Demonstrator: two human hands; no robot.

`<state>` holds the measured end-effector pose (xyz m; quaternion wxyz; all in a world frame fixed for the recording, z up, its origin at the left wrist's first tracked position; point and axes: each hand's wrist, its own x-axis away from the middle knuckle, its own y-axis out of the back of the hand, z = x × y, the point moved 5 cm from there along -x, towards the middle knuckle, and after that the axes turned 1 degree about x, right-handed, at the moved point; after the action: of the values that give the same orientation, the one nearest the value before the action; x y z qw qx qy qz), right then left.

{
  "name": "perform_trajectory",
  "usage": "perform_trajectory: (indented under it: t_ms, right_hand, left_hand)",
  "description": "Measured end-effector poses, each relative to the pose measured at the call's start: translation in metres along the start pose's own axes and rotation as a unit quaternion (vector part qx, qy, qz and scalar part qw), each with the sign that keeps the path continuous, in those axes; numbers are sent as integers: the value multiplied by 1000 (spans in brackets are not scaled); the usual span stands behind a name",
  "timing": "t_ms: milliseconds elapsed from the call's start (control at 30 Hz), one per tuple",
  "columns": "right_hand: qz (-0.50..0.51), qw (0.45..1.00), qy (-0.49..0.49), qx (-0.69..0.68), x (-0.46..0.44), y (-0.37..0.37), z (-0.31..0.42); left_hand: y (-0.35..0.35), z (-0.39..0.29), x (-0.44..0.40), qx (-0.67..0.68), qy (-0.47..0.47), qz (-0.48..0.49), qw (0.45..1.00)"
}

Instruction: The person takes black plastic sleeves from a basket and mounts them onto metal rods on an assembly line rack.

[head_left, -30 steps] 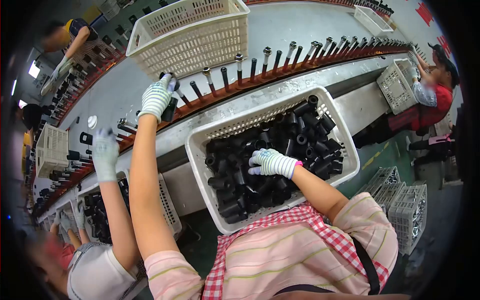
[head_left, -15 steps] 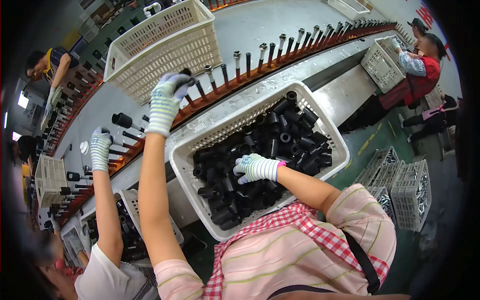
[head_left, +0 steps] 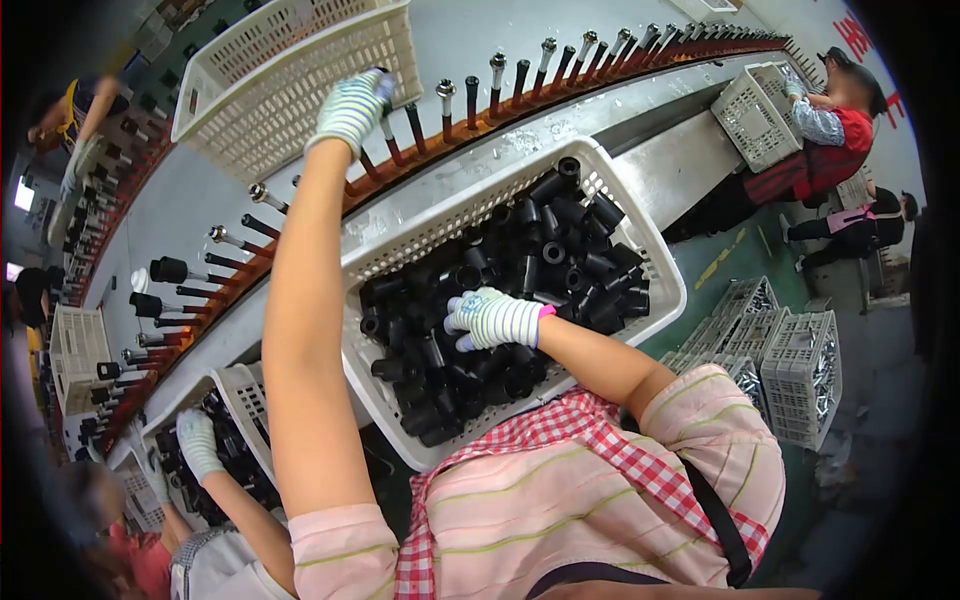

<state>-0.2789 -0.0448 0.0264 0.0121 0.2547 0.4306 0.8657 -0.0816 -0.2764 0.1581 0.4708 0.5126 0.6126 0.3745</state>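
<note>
Both my hands wear striped white gloves. My left hand [head_left: 352, 108] is up at the row of upright rods, its fingers closed round the top of a rod in front of the large white crate [head_left: 300, 95]; what it grips is mostly hidden. My right hand [head_left: 492, 318] rests on the heap of black tubes [head_left: 553, 252] in the white basket [head_left: 668, 262] before me. Its fingers point down among the tubes, and whether they grip one is hidden. Rods with black or metal tops [head_left: 497, 75] stand along the brown rail [head_left: 470, 128].
At the left, a co-worker's gloved hand [head_left: 199, 440] is in another basket of black parts. Beyond the rail on the right, a person in red holds a white crate [head_left: 757, 115]. Crates of metal parts [head_left: 800, 375] stand on the floor at right.
The view has shifted along the line. My left hand has moved to a rod top and away from the dark piece. The co-worker's hand has dropped from the rods into their basket.
</note>
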Motion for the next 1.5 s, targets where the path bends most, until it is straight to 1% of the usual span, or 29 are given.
perform_trajectory:
  t_ms: [100, 200, 267, 333, 400, 433, 467, 500, 533, 567, 600, 633, 667, 700, 733, 800, 867, 933, 967, 1000, 1067, 1100, 1133, 1200, 1267, 1300, 1333, 1433, 1500]
  right_hand:
    - [-1, 999, -4, -41, -2, -2, -4]
    - [-58, 992, 24, -110, -2, 7, -8]
    - [-150, 971, 53, -178, -6, 15, -13]
    - [-240, 921, 47, -303, -4, 25, -15]
    - [-204, 849, -13, -487, -8, 23, -20]
    - [-161, 842, -59, -512, -1, 34, -15]
    - [-161, 842, -59, -511, 0, 34, -14]
    - [-200, 804, -73, -555, 1, 33, -18]
    - [-238, 761, -88, -597, 2, 31, -23]
    - [-260, 720, -76, -639, -5, 24, -32]
    - [-263, 719, -77, -639, -3, 29, -32]
    - [-209, 625, -51, -751, -2, 32, -24]
    - [-148, 516, -23, -844, -3, 31, -18]
    - [-149, 488, -11, -860, -6, 30, -19]
    - [-149, 488, -15, -860, -6, 27, -17]
    - [-129, 454, -4, -882, -4, 25, -10]
    - [-115, 449, 11, -886, -5, 26, -3]
    - [-113, 494, 38, -861, -4, 29, -1]
    - [-130, 511, 17, -850, -5, 22, -9]
    - [-113, 512, 24, -851, -1, 29, -5]
    - [-176, 526, 48, -831, 4, 38, -7]
    - [-177, 525, 49, -831, 4, 39, -9]
    - [-213, 527, 48, -822, 6, 41, -16]
    - [-249, 527, 48, -811, 9, 45, -18]
    - [-258, 599, 43, -757, 15, 49, -9]
    - [-272, 640, 41, -717, 12, 47, -9]
    - [-281, 651, 46, -704, 12, 46, -10]
    - [-293, 626, 48, -721, 15, 47, -11]
    - [-340, 565, 28, -752, 17, 51, -13]
  left_hand:
    - [1, 35, 15, 18, 24, -45, 999]
    - [4, 64, 51, 67, 54, -88, 992]
    - [7, 77, 71, 114, 92, -65, 987]
    - [16, 84, 82, 69, 83, -66, 992]
    - [32, 76, 101, 21, -30, -183, 982]
    - [45, 60, 119, 52, -15, -238, 970]
    - [60, 37, 142, 84, -3, -292, 953]
    - [59, 31, 158, 168, 26, -282, 944]
    - [50, 25, 177, 171, 32, -267, 948]
    - [43, 10, 197, 312, 27, -249, 917]
    - [27, 3, 217, 361, 68, -196, 909]
    - [20, -9, 232, 366, 13, -198, 909]
    - [0, -9, 250, 387, 87, -123, 910]
    - [4, -23, 262, 399, 116, -87, 905]
    - [-6, -31, 270, 473, 134, -76, 868]
    - [-17, -36, 279, 433, 147, -26, 889]
    - [-19, -38, 278, 413, 115, -51, 902]
    - [-27, -27, 277, 571, 225, -56, 788]
    - [-26, -19, 275, 586, 234, -84, 771]
    - [-18, -14, 272, 559, 269, -64, 782]
    - [-25, 5, 269, 542, 232, -99, 802]
    - [-19, 2, 264, 531, 186, -113, 819]
    - [-16, 0, 265, 529, 185, -114, 820]
    - [-28, -25, 268, 532, 177, 113, 820]
    - [-41, -47, 271, 566, 159, 161, 792]
    - [-53, -52, 274, 579, 192, 190, 770]
    - [-59, -53, 275, 570, 198, 213, 768]
    - [-59, -60, 271, 601, 206, 232, 736]
    - [-49, -60, 257, 560, 126, 236, 784]
